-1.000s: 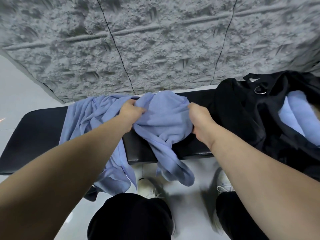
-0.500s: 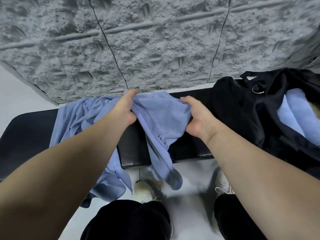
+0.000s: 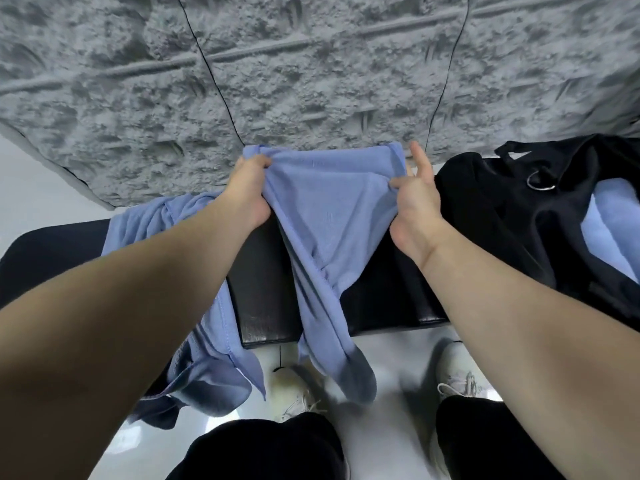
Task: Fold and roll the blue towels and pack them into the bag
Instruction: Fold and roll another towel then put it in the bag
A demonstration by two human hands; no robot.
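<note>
I hold a blue towel [image 3: 329, 209] up over the black bench [image 3: 266, 306]. My left hand [image 3: 247, 188] grips its top left corner and my right hand [image 3: 414, 195] pinches its top right corner, index finger pointing up. The towel's lower part hangs twisted past the bench's front edge. A second blue towel [image 3: 207, 358] lies crumpled on the bench under my left arm and drapes toward the floor. The black bag [image 3: 512, 216] stands open on the right end of the bench, with rolled blue towels [image 3: 609, 223] inside.
A rough grey textured wall [image 3: 311, 81] rises right behind the bench. The floor [image 3: 38, 181] is pale and glossy. My white shoes [image 3: 298, 393] and dark trouser legs stand close to the bench's front edge. A metal ring [image 3: 540, 183] hangs on the bag.
Both hands have lifted the towel off the bench and pulled its top edge apart. It now hangs spread between them instead of lying bunched.
</note>
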